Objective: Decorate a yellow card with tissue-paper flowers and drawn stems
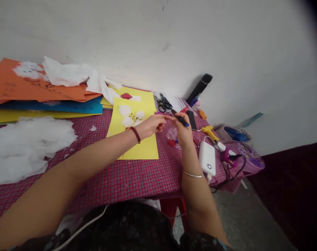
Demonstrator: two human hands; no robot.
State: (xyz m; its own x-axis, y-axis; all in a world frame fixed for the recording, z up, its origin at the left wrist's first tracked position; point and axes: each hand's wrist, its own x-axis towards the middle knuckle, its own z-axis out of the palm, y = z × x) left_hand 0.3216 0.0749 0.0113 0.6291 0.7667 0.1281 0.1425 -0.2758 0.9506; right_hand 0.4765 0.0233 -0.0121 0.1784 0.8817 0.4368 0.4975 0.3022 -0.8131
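My right hand (184, 132) is closed around a black marker pen (179, 118) with a blue end, held above the table's right part. My left hand (152, 124), with a red bead bracelet on its wrist, pinches the far end of the same pen with its fingertips. Both hands hover just right of a yellow sheet (137, 139) that carries white cotton petals (131, 115) and thin dark lines. A red petal shape (126, 96) lies at the sheet's far edge.
A red checked cloth (127, 177) covers the table. Loose white cotton (22, 146) lies at left, with orange, blue and yellow sheets (43, 97) behind it. Scissors (163, 103), a yellow glue gun (209, 131), a white power bank (207, 157) with cables and a purple box (247, 157) crowd the right end.
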